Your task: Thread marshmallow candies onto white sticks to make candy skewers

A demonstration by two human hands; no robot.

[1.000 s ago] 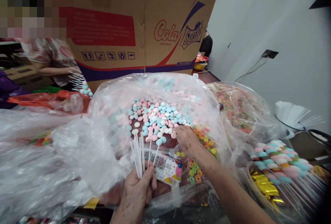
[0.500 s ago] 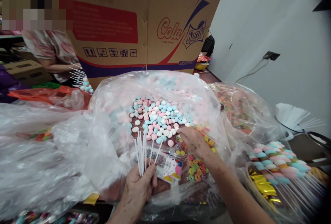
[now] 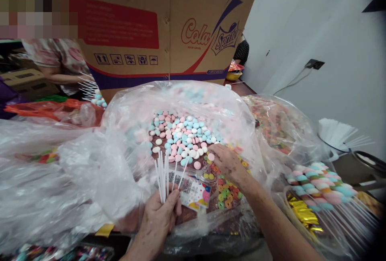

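My left hand (image 3: 159, 217) is closed round a bunch of thin white sticks (image 3: 164, 174) that fan upward. My right hand (image 3: 226, 163) reaches into an open clear plastic bag (image 3: 126, 140); its fingertips pinch a pink candy (image 3: 210, 157). The bag holds a heap of pink, blue and white round candies (image 3: 181, 136). Small coloured ring candies (image 3: 227, 190) lie under my right wrist. A printed label card (image 3: 193, 192) lies between my hands.
A big cardboard box (image 3: 157, 27) stands behind the bag. A second clear bag of candy (image 3: 277, 126) sits to the right. Finished candy sticks (image 3: 319, 184) lie in a basket at the right. Another person (image 3: 60, 66) works at the far left.
My right hand has drawn back slightly from the heap and now shows a pink candy at its fingertips. The left hand with the sticks has hardly moved.
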